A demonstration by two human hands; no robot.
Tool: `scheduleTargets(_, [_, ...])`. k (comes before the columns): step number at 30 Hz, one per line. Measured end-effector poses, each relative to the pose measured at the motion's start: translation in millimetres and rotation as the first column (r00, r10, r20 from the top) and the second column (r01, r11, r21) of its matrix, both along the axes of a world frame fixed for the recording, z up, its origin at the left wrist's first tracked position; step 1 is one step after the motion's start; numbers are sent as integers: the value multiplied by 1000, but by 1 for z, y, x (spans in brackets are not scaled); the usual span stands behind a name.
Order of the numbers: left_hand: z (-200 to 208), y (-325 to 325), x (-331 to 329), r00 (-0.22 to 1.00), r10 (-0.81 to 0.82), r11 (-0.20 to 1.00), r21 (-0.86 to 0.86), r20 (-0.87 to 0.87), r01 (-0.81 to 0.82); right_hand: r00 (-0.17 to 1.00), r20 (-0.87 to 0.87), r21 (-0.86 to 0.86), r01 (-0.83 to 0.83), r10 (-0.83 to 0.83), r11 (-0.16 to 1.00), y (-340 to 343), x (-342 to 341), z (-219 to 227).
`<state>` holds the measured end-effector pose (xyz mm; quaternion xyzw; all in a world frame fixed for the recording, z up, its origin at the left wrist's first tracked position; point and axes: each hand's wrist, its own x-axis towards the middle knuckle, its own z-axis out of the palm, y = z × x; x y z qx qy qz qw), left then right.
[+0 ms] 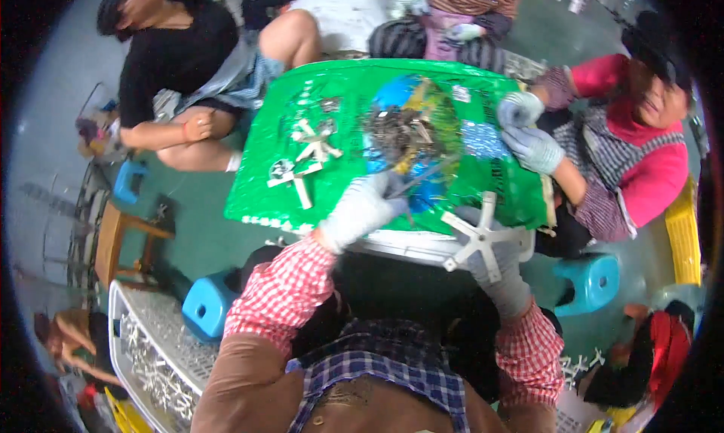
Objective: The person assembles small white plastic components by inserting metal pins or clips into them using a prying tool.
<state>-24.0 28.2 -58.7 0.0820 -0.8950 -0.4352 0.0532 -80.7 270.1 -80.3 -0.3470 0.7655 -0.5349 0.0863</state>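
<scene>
At the near edge of the green-covered table [260,161], the left hand [363,210], in a pale glove, has its fingertips pinched on a slim grey piece [426,178], too blurred to identify, pointing away to the right. The right hand [504,284], also gloved, grips a white five-armed star [483,241] just beyond the table's near edge, its arms spread over the glove. Past the left fingertips lies a heap of small dark metal parts [403,135]; left of it, more white armed pieces [315,146] rest on the cover. At the right, a co-worker's gloved hands [534,148] touch the table; a crate [154,350] of white pieces stands lower left.
</scene>
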Motion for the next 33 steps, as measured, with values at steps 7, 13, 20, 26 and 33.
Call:
scheduleTargets(7, [25, -8, 18, 992, 112, 890, 437, 60, -127, 997, 47, 131, -74, 68, 989, -32, 1, -6])
scheduleTargets(13, [12, 2, 17, 995, 74, 788, 608, 66, -98, 791, 503, -351, -182, 349, 919, -15, 8, 1])
scheduleTargets(20, [14, 5, 18, 995, 34, 693, 715, 93, -90, 941, -331, 143, -27, 73, 989, -18, 7, 20])
scheduleTargets(26, [13, 12, 19, 991, 20, 654, 747, 135, -115, 892, -450, 154, 31, 42, 988, -17, 6, 20])
scheduleTargets(33, [9, 19, 18, 993, 74, 676, 728, 88, -115, 898, -438, 88, 2, 37, 996, 5, -2, 14])
